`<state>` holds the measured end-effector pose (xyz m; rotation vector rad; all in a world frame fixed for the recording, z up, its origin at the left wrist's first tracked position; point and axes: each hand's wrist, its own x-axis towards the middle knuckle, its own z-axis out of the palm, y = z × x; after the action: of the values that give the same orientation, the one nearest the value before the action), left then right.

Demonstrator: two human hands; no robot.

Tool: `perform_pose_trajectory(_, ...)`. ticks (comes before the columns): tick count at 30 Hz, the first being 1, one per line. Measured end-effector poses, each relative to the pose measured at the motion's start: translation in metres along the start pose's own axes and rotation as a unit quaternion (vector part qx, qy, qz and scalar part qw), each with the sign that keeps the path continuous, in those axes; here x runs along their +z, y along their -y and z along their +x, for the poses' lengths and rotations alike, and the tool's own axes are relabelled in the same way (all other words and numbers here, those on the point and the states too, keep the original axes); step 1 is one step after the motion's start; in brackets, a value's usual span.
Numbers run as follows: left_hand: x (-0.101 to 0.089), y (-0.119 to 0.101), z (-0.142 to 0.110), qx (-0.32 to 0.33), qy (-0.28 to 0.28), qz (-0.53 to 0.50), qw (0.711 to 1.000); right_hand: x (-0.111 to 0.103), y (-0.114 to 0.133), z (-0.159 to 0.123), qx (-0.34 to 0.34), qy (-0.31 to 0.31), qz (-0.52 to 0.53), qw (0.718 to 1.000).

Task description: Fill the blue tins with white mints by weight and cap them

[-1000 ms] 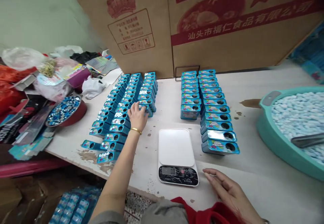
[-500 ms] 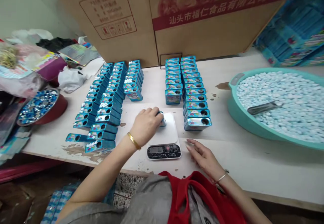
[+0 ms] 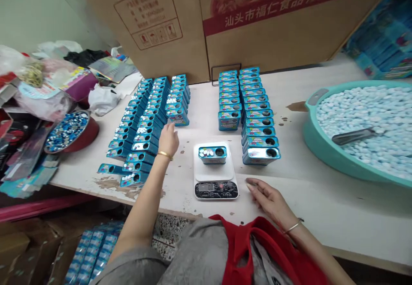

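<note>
On the white kitchen scale (image 3: 214,173) stands a blue tin (image 3: 212,159), upright, with several white candies in a row on its top beside a round hole. Left of the scale, above the table near a column of tins, is my left hand (image 3: 168,140); its fingertips point away and are partly hidden, so their grip is unclear. My right hand (image 3: 268,199) rests on the table right of the scale, fingers stretched out and holding nothing. Columns of blue tins (image 3: 143,137) with candies on some tops fill the left. More blue tins (image 3: 260,156) with holes stand to the right.
A turquoise basin (image 3: 317,147) full of pale candies, with a metal scoop (image 3: 354,137) in it, stands at the right. A red bowl (image 3: 92,132) of shiny blue pieces sits at the left. Large cardboard boxes (image 3: 289,44) close off the back.
My left hand has let go of the tin on the scale and moved left toward the tins there. My right hand stays beside the scale. The view has shifted slightly.
</note>
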<state>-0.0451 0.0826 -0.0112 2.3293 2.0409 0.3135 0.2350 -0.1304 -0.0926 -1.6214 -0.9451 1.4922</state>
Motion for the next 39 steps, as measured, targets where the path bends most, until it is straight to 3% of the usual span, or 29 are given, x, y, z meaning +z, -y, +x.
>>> perform_pose_trajectory(3,0.036,0.033,0.018,-0.054,0.038,0.028,0.997,0.0,0.002,0.001,0.004,-0.002,-0.006,1.0)
perform_pose_trajectory(6,0.062,0.042,0.024,-0.07,0.068,0.047,0.994,0.0,0.002,0.001,0.014,-0.006,-0.001,1.0)
perform_pose_trajectory(11,0.07,0.039,0.025,-0.094,0.088,0.073,0.989,-0.001,0.002,0.001,0.024,-0.01,0.007,1.0)
perform_pose_trajectory(23,0.049,0.043,0.002,-0.074,0.058,0.051,0.994,-0.001,0.008,0.002,0.029,-0.011,0.018,0.999)
perform_pose_trajectory(26,0.019,0.02,-0.018,-0.034,0.018,-0.025,0.999,0.005,0.027,-0.002,0.039,-0.012,0.059,0.997)
perform_pose_trajectory(27,0.005,0.007,-0.029,-0.006,-0.016,-0.099,0.995,0.008,0.036,-0.004,0.047,0.0,0.087,0.995)
perform_pose_trajectory(29,-0.022,-0.024,-0.059,0.073,-0.064,-0.244,0.965,0.017,0.059,-0.007,0.075,0.044,0.165,0.982)
perform_pose_trajectory(32,-0.048,-0.07,-0.105,0.2,-0.007,-0.373,0.906,0.033,0.088,-0.01,0.124,0.116,0.289,0.942)
perform_pose_trajectory(34,-0.051,-0.087,-0.122,0.291,0.055,-0.398,0.868,0.043,0.099,-0.011,0.151,0.134,0.349,0.915)
perform_pose_trajectory(36,-0.047,-0.09,-0.124,0.328,0.056,-0.401,0.854,0.049,0.102,-0.011,0.153,0.142,0.379,0.902)
perform_pose_trajectory(39,-0.04,-0.076,-0.105,0.286,-0.029,-0.352,0.891,0.053,0.097,-0.01,0.132,0.144,0.371,0.908)
